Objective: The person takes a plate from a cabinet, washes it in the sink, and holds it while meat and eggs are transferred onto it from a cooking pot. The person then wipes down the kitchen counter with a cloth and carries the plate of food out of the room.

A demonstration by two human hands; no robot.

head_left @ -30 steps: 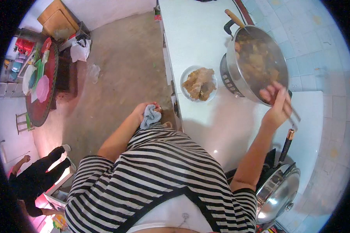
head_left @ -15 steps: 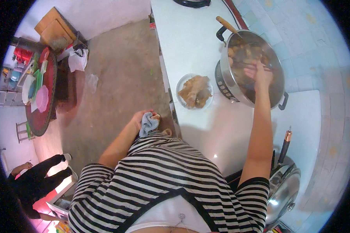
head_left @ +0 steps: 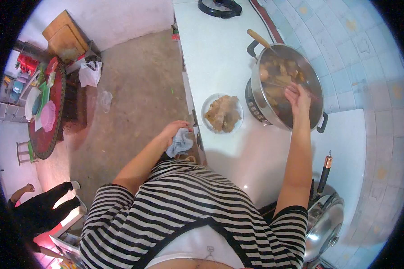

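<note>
Cloth (head_left: 180, 143) hangs bunched at lower centre, its upper part pinched in the left hand (head_left: 173, 132), whose fingers curl near the edge of the counter (head_left: 251, 159). At lower right lies a steel lid (head_left: 327, 226). At mid-frame a plate (head_left: 204, 117) of brown food (head_left: 222, 115) sits just beside the cooker (head_left: 256, 109). The pot (head_left: 256, 88) is on that cooker, at upper right, with a wooden handle (head_left: 258, 38) leaning out over its rim. Above the pot, the right hand (head_left: 300, 102) pinches chopsticks (head_left: 278, 84), their tips towards the stew (head_left: 286, 71).

Good handling here, I judge, means a light grip well back on the sticks, wrist out of the steam and clear of the hot rim, and gentle turning so soft chunks stay whole.

Marks on the cooker's panel are too small to read; no brand or label is legible.
</note>
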